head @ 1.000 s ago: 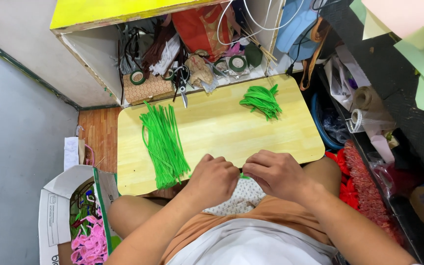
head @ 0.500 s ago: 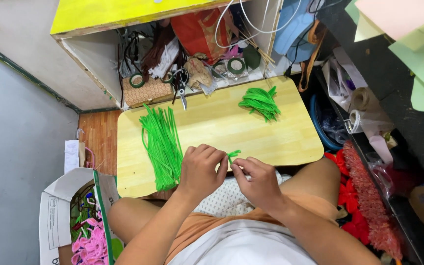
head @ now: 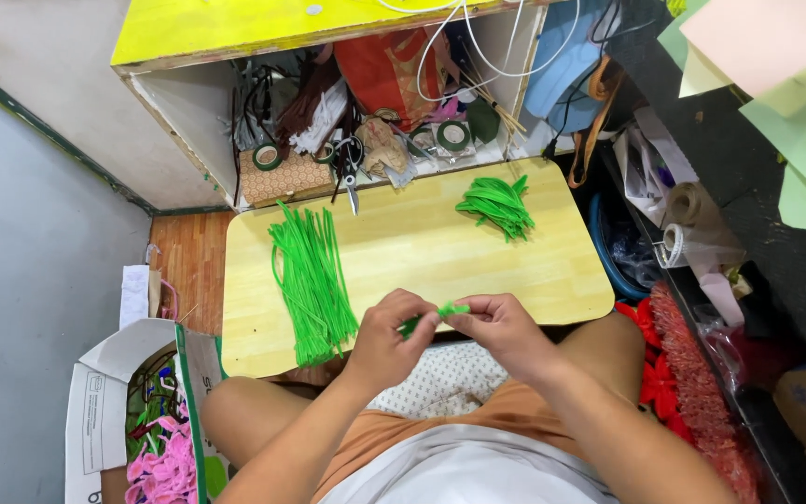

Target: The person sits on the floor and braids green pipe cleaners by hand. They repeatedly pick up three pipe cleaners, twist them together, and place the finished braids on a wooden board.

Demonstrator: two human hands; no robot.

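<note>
Progress: your left hand (head: pixel 386 338) and right hand (head: pixel 501 329) pinch one green stem (head: pixel 431 315); bent stems (head: pixel 496 205) lie ahead, many straight stems (head: pixel 310 280) remain leftward.

Small rectangular pale-wood table (head: pixel 422 257) with rounded corners, set low in front of an open shelf unit. Directly on it: long straight bundle of bright green pipe cleaners (head: pixel 310 280), laid lengthwise on left half, reaching near front edge. Smaller heap of short bent green pipe-cleaner pieces (head: pixel 496 205) at back right, well apart from bundle. Scissors with dark handles (head: pixel 352 177) overlapping back edge.
</note>
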